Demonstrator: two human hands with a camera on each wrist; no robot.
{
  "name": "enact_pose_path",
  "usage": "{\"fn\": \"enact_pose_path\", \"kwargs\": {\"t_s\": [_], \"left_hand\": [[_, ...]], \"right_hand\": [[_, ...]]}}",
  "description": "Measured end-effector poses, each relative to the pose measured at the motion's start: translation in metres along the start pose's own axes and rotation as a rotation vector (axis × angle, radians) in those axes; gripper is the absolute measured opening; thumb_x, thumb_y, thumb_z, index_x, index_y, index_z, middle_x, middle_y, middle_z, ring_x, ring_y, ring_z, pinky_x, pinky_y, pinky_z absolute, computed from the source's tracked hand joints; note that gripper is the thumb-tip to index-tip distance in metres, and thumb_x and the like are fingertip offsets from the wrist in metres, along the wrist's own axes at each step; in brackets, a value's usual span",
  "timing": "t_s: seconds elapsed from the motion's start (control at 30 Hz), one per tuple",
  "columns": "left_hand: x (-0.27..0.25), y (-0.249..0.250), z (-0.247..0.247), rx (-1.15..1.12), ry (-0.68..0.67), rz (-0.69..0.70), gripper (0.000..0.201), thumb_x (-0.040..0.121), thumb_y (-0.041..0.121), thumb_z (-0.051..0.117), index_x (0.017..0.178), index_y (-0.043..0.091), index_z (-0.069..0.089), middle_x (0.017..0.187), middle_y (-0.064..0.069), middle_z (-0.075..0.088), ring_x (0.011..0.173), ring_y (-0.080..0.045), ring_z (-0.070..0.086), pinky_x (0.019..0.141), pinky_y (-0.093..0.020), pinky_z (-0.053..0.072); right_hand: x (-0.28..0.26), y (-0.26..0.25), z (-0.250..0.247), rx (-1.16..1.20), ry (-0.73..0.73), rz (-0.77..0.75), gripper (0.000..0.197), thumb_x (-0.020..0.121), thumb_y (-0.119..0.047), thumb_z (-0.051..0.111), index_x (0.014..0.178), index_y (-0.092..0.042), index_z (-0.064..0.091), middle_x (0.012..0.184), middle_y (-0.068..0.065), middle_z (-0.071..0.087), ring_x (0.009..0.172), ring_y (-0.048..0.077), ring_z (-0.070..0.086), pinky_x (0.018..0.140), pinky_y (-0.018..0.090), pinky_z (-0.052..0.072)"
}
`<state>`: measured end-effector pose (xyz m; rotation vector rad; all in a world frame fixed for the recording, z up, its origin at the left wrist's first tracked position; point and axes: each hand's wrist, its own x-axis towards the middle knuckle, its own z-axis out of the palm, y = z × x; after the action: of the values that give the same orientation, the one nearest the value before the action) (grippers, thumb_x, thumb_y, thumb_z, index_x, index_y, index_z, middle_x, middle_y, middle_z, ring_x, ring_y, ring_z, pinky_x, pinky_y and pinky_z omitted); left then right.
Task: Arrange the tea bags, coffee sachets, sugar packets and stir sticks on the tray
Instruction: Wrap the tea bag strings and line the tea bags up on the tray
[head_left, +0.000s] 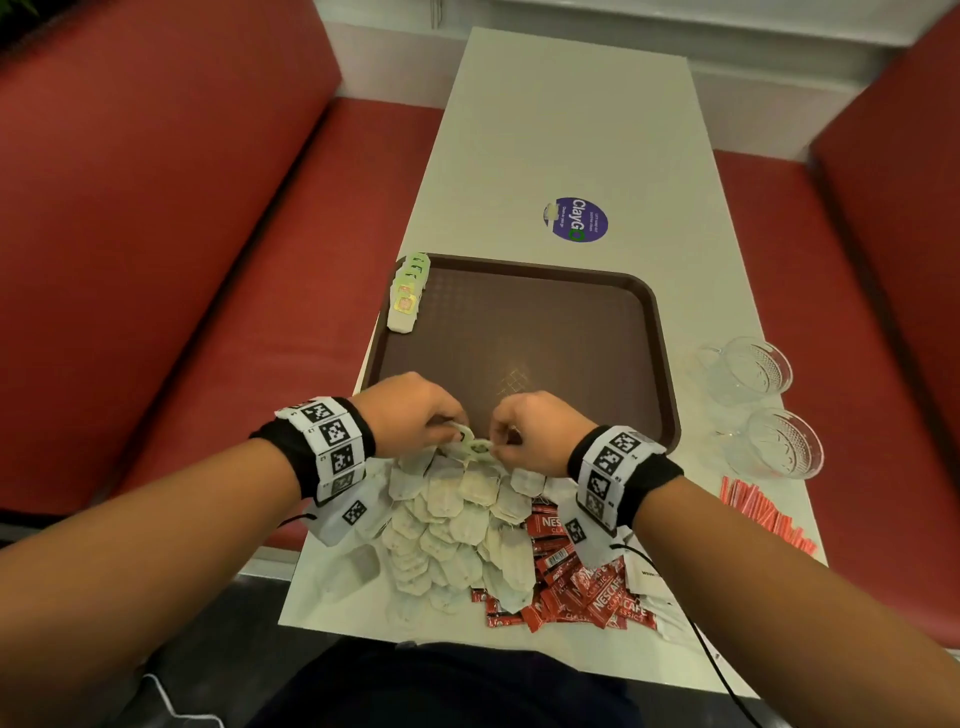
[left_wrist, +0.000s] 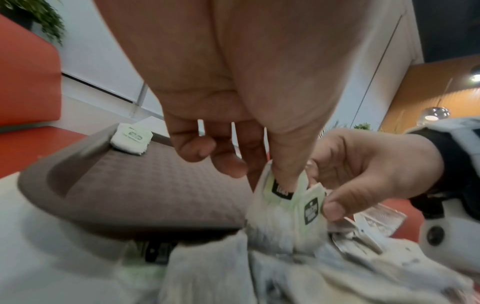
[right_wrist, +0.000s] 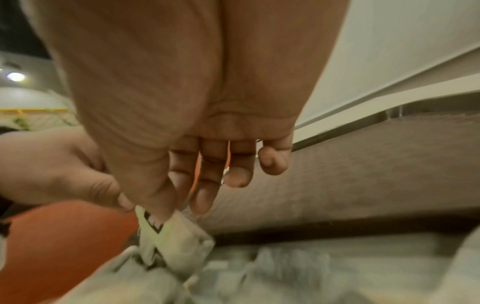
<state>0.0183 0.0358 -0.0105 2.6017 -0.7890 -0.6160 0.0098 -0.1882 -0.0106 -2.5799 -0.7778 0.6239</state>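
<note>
A brown tray (head_left: 660, 332) lies on the white table, with a row of tea bags (head_left: 408, 293) along its far left rim. A heap of loose tea bags (head_left: 457, 519) covers the table just in front of the tray. Above that heap, at the tray's near edge, my left hand (head_left: 415, 415) and right hand (head_left: 530, 431) meet. Both pinch a small bunch of tea bags (left_wrist: 285, 205) by their green tags, seen close in the left wrist view. In the right wrist view my right thumb presses a tag of that bunch (right_wrist: 166, 232).
Red coffee sachets (head_left: 582, 587) lie at the table's near right beside the tea bag heap. Red stir sticks (head_left: 763, 514) lie along the right edge. Two glass cups (head_left: 748, 369) stand right of the tray. Red bench seats flank the table.
</note>
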Motion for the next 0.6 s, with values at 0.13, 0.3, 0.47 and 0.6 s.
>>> {"fn": "enact_pose_path", "kwargs": {"t_s": [0.13, 0.3, 0.47, 0.6], "left_hand": [[0.000, -0.004, -0.016, -0.031, 0.116, 0.028, 0.018, 0.092, 0.038, 0.067, 0.104, 0.028, 0.075, 0.090, 0.009, 0.064, 0.080, -0.011, 0.059, 0.077, -0.038, 0.051], [-0.002, -0.003, -0.034, -0.066, 0.221, 0.031, 0.016, 0.090, 0.033, 0.070, 0.103, 0.025, 0.074, 0.085, 0.012, 0.063, 0.072, -0.002, 0.054, 0.070, -0.027, 0.045], [-0.002, -0.003, -0.045, -0.095, 0.319, 0.051, 0.013, 0.089, 0.032, 0.073, 0.100, 0.025, 0.075, 0.077, 0.017, 0.061, 0.068, 0.001, 0.053, 0.065, -0.021, 0.042], [-0.004, -0.006, -0.053, -0.121, 0.405, 0.077, 0.010, 0.088, 0.031, 0.073, 0.097, 0.026, 0.075, 0.070, 0.022, 0.056, 0.066, 0.002, 0.051, 0.062, -0.014, 0.035]], "right_hand": [[0.001, 0.002, -0.008, 0.149, 0.129, 0.046, 0.021, 0.087, -0.026, 0.063, 0.071, -0.018, 0.052, 0.067, -0.003, 0.060, 0.063, 0.016, 0.057, 0.061, 0.032, 0.046], [0.012, -0.002, -0.017, 0.431, 0.248, 0.126, 0.019, 0.094, -0.021, 0.050, 0.075, -0.016, 0.048, 0.072, 0.000, 0.070, 0.061, 0.015, 0.060, 0.059, 0.032, 0.047], [0.027, -0.017, -0.024, 0.549, 0.234, 0.067, 0.021, 0.085, -0.020, 0.061, 0.093, -0.022, 0.042, 0.076, 0.000, 0.055, 0.061, 0.015, 0.049, 0.057, 0.033, 0.044], [0.039, -0.025, -0.024, 0.403, 0.198, 0.000, 0.014, 0.089, -0.022, 0.066, 0.084, -0.026, 0.053, 0.076, -0.007, 0.058, 0.066, 0.012, 0.054, 0.063, 0.030, 0.045]]}}
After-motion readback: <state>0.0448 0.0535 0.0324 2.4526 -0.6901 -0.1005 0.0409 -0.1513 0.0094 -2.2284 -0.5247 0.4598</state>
